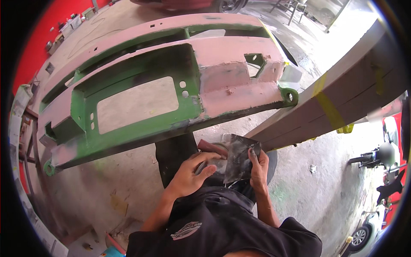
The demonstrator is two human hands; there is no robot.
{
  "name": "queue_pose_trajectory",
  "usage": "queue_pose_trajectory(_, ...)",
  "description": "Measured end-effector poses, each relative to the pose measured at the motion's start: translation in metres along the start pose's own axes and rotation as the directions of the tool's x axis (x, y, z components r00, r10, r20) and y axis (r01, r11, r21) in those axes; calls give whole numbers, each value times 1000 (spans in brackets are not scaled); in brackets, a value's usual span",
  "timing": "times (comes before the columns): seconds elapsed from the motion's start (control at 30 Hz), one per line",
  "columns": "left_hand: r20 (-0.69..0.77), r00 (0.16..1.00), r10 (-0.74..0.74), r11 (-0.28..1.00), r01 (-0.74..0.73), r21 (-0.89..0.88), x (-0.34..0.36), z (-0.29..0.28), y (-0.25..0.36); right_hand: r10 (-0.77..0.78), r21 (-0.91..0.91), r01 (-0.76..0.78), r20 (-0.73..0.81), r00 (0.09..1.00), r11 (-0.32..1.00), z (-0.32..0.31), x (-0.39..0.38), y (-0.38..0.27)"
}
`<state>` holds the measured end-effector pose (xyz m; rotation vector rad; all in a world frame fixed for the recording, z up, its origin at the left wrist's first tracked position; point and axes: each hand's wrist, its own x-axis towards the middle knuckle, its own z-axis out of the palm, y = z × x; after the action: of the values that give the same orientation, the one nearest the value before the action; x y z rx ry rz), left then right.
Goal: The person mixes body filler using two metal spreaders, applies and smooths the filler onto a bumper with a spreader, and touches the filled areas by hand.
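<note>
My right hand (259, 167) grips a dark grey, dust-smeared sheet of sandpaper (239, 160) by its right edge, thumb on top. Close to its left, my left hand (192, 173) is curled, fingers bent over a greyish thing in my lap that I cannot make out. A reddish-brown strip (209, 146) lies against those fingertips, partly hidden. Beyond both hands stands a large vehicle bumper (239, 92), green with pink filler patches and a wide rectangular opening. Neither hand touches it.
A long grey-brown panel (329, 103) with yellow tape slants up on the right, close to the bumper's end. Dark metal framing (32, 141) stands at left. A red vehicle (180, 4) is at the back, and a motorcycle (374, 158) stands far right.
</note>
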<state>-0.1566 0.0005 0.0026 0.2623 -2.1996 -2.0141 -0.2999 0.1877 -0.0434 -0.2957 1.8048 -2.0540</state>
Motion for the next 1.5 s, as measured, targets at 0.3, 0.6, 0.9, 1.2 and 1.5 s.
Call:
queue_pose_trajectory(0.3, 305, 905, -295, 838, 399, -372, 43, 36, -65, -365, -518, 337, 50, 929, 786, 27, -7, -42)
queue_pose_trajectory(0.6, 236, 944, -228, 922, 287, -259, 51, 46, -113, -587, -877, 466, 320, 744, 113, 96, 58, -104)
queue_pose_trajectory(0.9, 129, 987, -97, 995, 91, 52, 50, 46, -113, -708, -611, 729, 364, 605, 309, 122, 37, -131)
queue_pose_trajectory(1.2, 76, 996, -41, 997, 36, 68, 50, 51, -118, -727, -480, 752, 289, 622, 453, 61, 35, -163)
queue_pose_trajectory(1.5, 144, 987, -71, 988, 50, 148, 58, 54, -127, -837, -964, 242, 41, 546, 110, 55, 152, -181)
